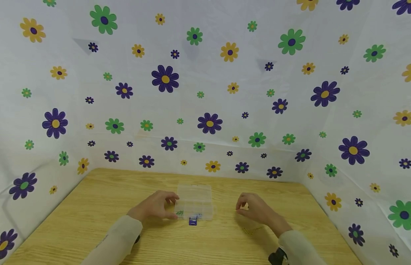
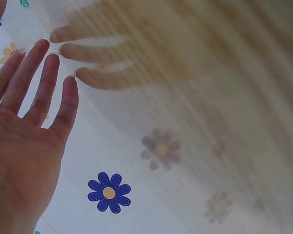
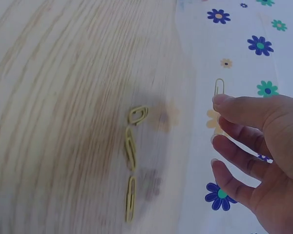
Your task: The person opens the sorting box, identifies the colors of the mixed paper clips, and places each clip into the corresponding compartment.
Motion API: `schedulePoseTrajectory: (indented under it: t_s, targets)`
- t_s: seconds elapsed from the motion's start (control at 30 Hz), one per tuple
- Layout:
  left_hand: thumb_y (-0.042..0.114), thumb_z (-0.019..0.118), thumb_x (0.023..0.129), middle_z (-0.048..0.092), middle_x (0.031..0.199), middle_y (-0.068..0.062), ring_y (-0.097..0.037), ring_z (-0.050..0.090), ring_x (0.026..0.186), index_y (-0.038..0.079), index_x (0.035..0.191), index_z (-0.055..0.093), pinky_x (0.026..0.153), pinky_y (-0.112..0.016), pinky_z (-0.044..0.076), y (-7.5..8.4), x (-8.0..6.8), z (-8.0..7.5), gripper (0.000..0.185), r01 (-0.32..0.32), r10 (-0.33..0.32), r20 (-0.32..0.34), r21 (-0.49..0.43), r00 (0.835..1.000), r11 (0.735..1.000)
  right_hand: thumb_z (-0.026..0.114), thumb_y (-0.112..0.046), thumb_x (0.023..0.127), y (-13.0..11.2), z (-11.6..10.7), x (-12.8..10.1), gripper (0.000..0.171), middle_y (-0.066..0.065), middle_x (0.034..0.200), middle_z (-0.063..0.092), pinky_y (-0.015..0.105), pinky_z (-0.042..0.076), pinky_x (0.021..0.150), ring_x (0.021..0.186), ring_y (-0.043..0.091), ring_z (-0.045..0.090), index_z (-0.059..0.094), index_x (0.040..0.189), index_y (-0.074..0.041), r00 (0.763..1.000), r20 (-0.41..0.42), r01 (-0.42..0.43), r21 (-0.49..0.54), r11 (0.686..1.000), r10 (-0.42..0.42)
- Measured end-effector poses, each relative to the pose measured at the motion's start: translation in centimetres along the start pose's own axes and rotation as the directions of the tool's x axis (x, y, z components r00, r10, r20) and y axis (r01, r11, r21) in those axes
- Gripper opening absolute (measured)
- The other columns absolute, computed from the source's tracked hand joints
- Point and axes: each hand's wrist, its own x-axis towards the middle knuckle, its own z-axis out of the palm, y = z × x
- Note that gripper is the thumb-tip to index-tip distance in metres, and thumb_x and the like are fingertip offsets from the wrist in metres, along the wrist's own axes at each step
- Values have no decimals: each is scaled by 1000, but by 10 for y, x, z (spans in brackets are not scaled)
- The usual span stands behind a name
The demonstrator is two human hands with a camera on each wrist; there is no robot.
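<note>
My left hand (image 1: 158, 205) is at the left side of a clear plastic divided box (image 1: 194, 192), fingertips right at its edge. The left wrist view shows that hand's fingers fairly straight and spread. Small green pieces (image 1: 179, 213) and small bluish pieces (image 1: 199, 215) lie in the box's front compartments. Between thumb and fingertips, my right hand (image 3: 263, 146) pinches a yellow paper clip (image 3: 219, 87), held above the table to the right of the box. More yellow paper clips (image 3: 131, 199) lie on the wood beneath that hand, in a rough line.
A small dark blue item (image 1: 193, 221) sits at the box's front edge. The wooden table (image 1: 179, 246) is bordered at the back and sides by a white flowered sheet (image 1: 192, 106). A dark band (image 1: 277, 256) circles the right wrist.
</note>
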Motion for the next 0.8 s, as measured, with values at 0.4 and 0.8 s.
schedulePoseTrajectory:
  t_s: [0.4, 0.8]
  targets:
    - [46, 89, 77, 73, 112, -4, -22, 67, 102, 6, 127, 68, 95, -44, 57, 0, 0, 1, 67, 33, -33, 1, 10, 999, 999, 81, -7, 88, -18, 10, 19, 7, -2, 89, 70, 38, 60, 80, 84, 16, 67, 76, 87, -12, 1000, 4, 15, -15, 1000, -15]
    - [44, 89, 78, 73, 112, -5, -22, 67, 102, 5, 126, 68, 95, -44, 57, 3, 0, 0, 65, 27, -27, 2, 0, 1000, 1000, 80, -10, 89, -37, 22, 41, 5, -2, 89, 70, 27, 57, 78, 85, 15, 66, 76, 86, -12, 1000, 4, 25, -49, 998, -24]
